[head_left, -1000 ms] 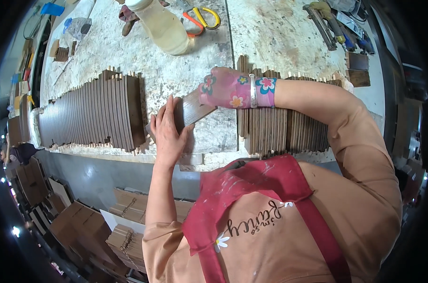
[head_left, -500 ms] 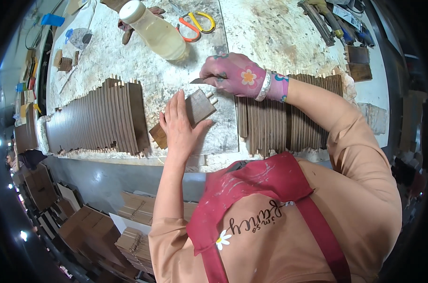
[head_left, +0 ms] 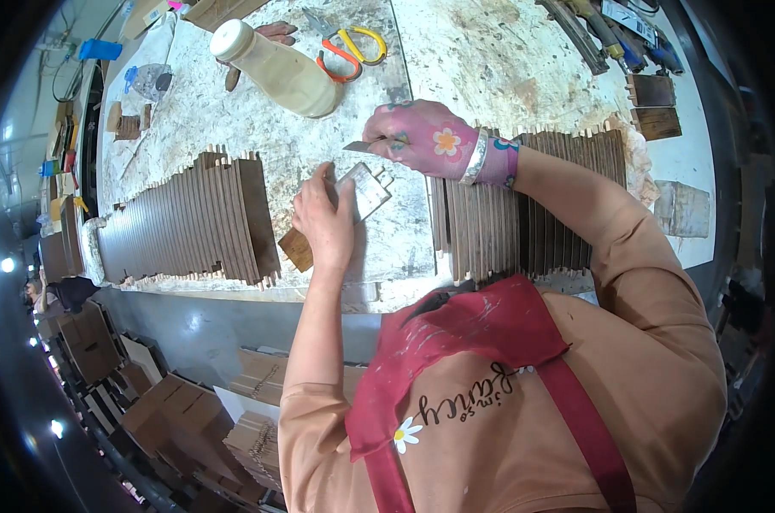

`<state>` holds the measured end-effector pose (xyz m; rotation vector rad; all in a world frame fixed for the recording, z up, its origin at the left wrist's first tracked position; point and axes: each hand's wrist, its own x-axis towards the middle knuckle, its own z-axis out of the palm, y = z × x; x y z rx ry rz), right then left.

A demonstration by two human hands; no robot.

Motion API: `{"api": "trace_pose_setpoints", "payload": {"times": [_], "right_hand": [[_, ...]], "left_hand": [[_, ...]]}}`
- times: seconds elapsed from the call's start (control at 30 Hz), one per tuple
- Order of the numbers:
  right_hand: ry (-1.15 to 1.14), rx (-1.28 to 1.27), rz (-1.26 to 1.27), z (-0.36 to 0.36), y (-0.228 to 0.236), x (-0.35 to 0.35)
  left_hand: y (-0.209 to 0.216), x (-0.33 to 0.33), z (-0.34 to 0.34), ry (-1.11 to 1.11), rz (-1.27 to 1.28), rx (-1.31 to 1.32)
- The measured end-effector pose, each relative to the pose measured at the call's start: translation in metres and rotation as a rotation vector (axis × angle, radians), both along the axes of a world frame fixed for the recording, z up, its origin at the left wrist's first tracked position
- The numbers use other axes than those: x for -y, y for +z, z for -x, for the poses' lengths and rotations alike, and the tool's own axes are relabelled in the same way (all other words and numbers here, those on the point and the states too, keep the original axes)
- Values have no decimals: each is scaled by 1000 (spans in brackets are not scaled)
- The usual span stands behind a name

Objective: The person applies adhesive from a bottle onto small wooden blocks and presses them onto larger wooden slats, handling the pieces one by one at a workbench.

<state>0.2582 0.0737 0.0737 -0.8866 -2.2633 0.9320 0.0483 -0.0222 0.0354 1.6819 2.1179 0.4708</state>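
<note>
A small brown wooden board (head_left: 372,197) with pale dowels at its far right end lies slantwise on the worktable. My bare left hand (head_left: 323,227) holds it, thumb on top and fingers bent along its far left side; the palm hides its middle. My right hand (head_left: 426,141), in a pink flowered glove, is closed around a small pointed metal blade (head_left: 355,147). The blade tip points left, just beyond the board and apart from it. Most of the blade's handle, if any, is hidden in the glove.
Rows of dowelled boards stand at the left (head_left: 187,218) and right (head_left: 481,227). Beyond my hands are a bottle of pale liquid (head_left: 289,73) and scissors (head_left: 345,56) with red and yellow handles. Tools (head_left: 605,38) lie far right. Cardboard boxes (head_left: 178,419) stand below the table edge.
My left hand has gone from lying flat with stretched fingers to bent fingers and thumb gripping the board. The board's top now catches more light. My right hand stays nearly in place.
</note>
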Motion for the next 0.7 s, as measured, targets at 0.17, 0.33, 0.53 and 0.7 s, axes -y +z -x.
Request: {"api": "trace_pose_setpoints", "payload": {"times": [0.17,0.33,0.53,0.7], "right_hand": [[60,118,-96,12,0,-6],[203,358,-239,17,-15,-10],[383,357,-343,14,-34,-7],[427,430,-457,20,-32,-1]], "left_hand": [[3,2,-6,1,14,-73],[10,24,1,-232,-128,-54],[10,30,19,-298,-85,18],[16,28,17,-324,-65,21]]}}
